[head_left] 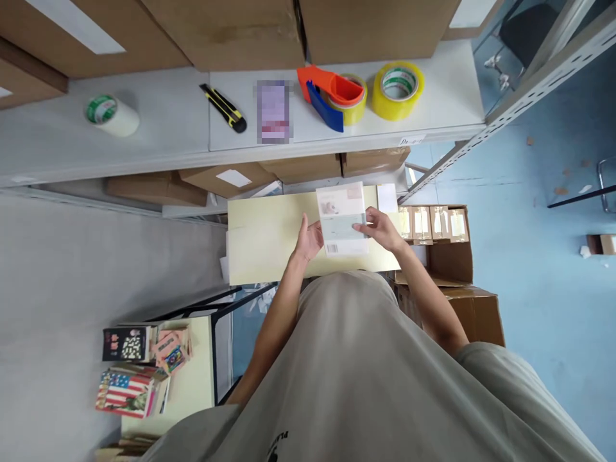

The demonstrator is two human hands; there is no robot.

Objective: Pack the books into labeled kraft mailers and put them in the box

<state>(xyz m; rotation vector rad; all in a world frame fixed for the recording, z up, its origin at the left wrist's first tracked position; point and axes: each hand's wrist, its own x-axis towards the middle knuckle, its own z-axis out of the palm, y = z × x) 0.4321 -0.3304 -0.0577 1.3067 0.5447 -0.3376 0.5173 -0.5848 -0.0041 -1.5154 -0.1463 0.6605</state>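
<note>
A pale book with a grey band across its middle and a barcode on its lower part is held above the small cream table. My right hand grips its right edge, with thumb and finger over the grey band. My left hand is at the book's left edge, thumb pointing up and apart from the fingers. Its fingertips reach the edge or go behind it; I cannot tell if they bear any weight. A white paper lies at the table's far right corner.
Above the table, a grey shelf bears a box cutter, a tape dispenser, tape rolls and cartons. Open cardboard boxes stand at right. Books lie on a side table at lower left.
</note>
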